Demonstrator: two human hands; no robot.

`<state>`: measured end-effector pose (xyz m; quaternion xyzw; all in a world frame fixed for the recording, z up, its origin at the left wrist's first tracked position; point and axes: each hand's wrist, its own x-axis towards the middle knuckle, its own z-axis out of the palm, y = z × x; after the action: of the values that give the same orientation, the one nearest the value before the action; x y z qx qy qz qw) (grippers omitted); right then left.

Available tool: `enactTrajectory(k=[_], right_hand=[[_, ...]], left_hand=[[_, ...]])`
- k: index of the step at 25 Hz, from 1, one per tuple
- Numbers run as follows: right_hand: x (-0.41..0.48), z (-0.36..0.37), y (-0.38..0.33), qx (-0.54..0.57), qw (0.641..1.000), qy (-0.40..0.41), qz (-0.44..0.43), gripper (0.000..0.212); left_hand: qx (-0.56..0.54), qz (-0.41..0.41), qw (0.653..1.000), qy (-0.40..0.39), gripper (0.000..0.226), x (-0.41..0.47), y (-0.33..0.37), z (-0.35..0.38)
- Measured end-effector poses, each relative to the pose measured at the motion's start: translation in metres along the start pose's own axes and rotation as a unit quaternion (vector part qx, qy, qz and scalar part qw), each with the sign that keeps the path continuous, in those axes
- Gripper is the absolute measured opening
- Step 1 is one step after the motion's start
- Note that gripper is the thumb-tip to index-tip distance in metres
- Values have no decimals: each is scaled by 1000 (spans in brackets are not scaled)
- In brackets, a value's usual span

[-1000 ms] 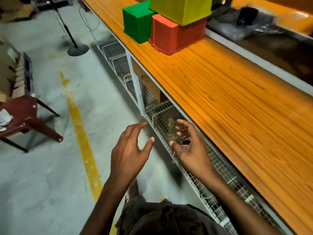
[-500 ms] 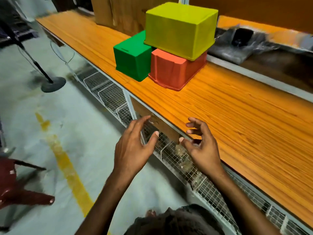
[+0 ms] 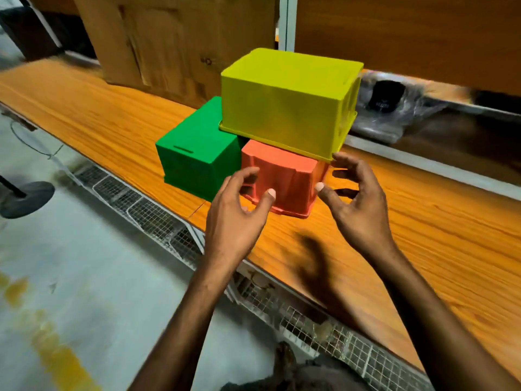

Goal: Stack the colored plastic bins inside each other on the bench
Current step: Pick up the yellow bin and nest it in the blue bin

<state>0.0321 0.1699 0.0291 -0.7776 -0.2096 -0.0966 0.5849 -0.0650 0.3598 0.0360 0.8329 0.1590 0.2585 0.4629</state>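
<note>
On the orange wood-grain bench (image 3: 423,235) we see three plastic bins, all turned upside down: a green bin (image 3: 194,162) and a salmon-red bin (image 3: 284,176) stand side by side near the front edge, and a larger yellow bin (image 3: 287,100) rests across the tops of both, tilted a little. How far the yellow bin overlaps the green one is hidden by the yellow bin's own rim, and whether the two lower bins touch each other we cannot tell (the gap falls in shadow).

Our left hand (image 3: 234,218) hangs in front of the red bin's near face with the fingers spread and curled, thumb out, gripping nothing; its fingertips overlap the bin in the picture, but contact is unclear. Our right hand (image 3: 358,204) is likewise spread and empty, just right of the red bin's corner, the index fingertip close under the yellow bin's rim. Both forearms run off the bottom edge.

Behind the bins a large cardboard sheet (image 3: 174,43) leans upright, its top cut off. To the right, something dark wrapped in clear plastic (image 3: 394,108) lies on a lower shelf, too blurred to name. Wire mesh baskets (image 3: 158,215) hang beneath the bench's front edge. Left of it lies grey concrete floor (image 3: 84,277) with a worn yellow line (image 3: 59,359) and a round black stand base (image 3: 25,197).
</note>
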Motion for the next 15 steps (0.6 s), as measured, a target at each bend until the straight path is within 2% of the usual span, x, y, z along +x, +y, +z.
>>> enactTrajectory(k=[5,9,12,15], right_hand=[[101,7,-20,-56,995,74,-38,49],[168,15,-40,-168,977,86,-95,41],[217,19,-43,-262,961,58,-61,44],[268,21,-39,-374,927,-37,-10,52]], left_hand=[[-83,1,996,-8,42,92,9,18],[-166,-26,985,-43,56,147,11,39],[-202,-52,976,-57,68,166,9,49],[-226,-95,967,-75,70,172,15,60]])
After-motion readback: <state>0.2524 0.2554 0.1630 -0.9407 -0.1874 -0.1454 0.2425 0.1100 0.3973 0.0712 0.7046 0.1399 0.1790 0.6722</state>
